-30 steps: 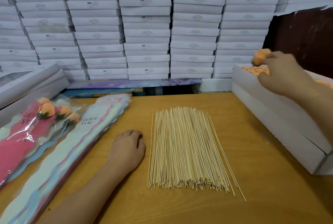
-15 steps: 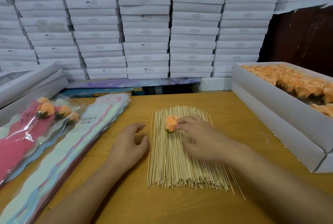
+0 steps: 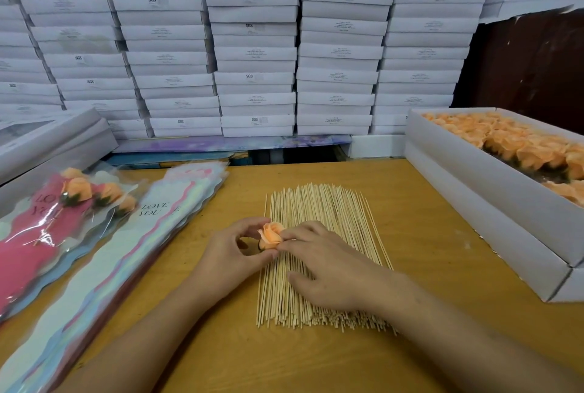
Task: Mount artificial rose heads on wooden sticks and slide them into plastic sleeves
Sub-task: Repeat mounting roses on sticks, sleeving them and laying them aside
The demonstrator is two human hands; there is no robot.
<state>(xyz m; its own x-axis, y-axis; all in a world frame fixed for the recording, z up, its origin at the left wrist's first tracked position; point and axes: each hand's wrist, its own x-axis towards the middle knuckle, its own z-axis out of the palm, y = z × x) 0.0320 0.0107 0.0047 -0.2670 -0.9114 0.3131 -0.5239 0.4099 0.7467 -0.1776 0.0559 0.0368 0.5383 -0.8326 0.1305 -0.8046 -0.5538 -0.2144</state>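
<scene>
An orange rose head (image 3: 271,236) is held between both hands over the left edge of a flat pile of wooden sticks (image 3: 319,209) on the wooden table. My left hand (image 3: 232,250) curls round it from the left, thumb and fingers pinching its base. My right hand (image 3: 328,269) lies over the sticks and pinches the flower's right side with its fingertips. A stack of empty "LOVE YOU" plastic sleeves (image 3: 126,250) lies to the left. Further left, filled sleeves (image 3: 47,228) hold mounted roses.
A long white box (image 3: 493,203) full of orange rose heads (image 3: 518,146) stands along the right side of the table (image 3: 426,234). Stacks of white cartons (image 3: 252,45) wall off the back. More flat boxes (image 3: 47,140) lean at the far left.
My right hand carried the rose head from the box on the right to the stick pile. My left hand rose from the table and took hold of the flower too.
</scene>
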